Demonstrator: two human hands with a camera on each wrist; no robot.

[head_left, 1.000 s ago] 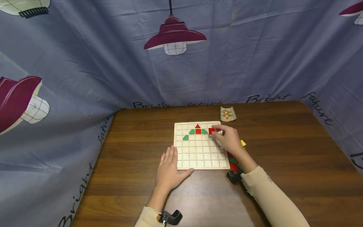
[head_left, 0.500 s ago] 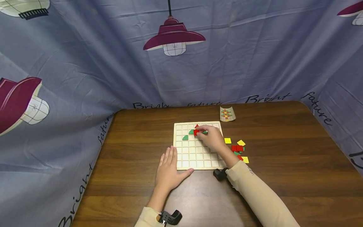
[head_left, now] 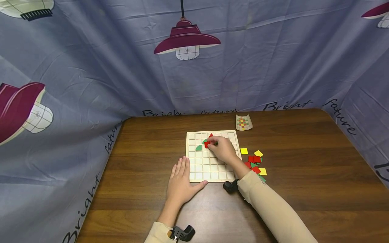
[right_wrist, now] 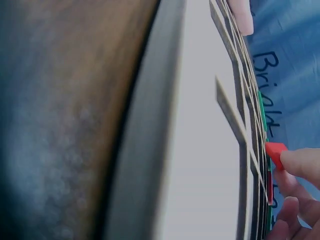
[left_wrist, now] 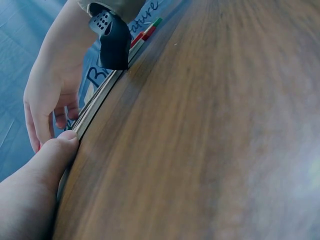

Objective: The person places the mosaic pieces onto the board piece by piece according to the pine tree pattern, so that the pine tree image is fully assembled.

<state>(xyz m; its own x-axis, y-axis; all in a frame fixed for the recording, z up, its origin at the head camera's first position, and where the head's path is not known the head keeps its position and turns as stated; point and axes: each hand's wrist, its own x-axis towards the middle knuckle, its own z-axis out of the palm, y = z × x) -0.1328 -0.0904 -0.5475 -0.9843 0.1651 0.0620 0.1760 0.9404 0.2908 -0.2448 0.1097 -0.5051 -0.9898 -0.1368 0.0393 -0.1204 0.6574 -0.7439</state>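
A pale wooden board (head_left: 212,165) with a raised grid lies on the table. Over its upper part my right hand (head_left: 224,149) pinches a red square tile (head_left: 207,144) between thumb and fingertips; the right wrist view shows the red tile (right_wrist: 276,154) at the grid. Just left of it sits a green quarter-round tile (head_left: 199,147), and a red triangle tile (head_left: 211,135) shows above. Other tiles there are partly hidden by my hand. My left hand (head_left: 181,184) rests at the board's lower left corner with straight fingers, its thumb (left_wrist: 60,145) along the front edge.
Right of the board lie several loose tiles, among them a yellow square (head_left: 244,151), red squares (head_left: 257,159) and green pieces (head_left: 262,178). A curled pattern card (head_left: 243,122) stands beyond the board's far right corner. A printed curtain (head_left: 194,84) hangs behind the table.
My right hand has carried the red square tile leftward across the board, from near its right edge to beside the green quarter-round. The left hand has stayed in place.
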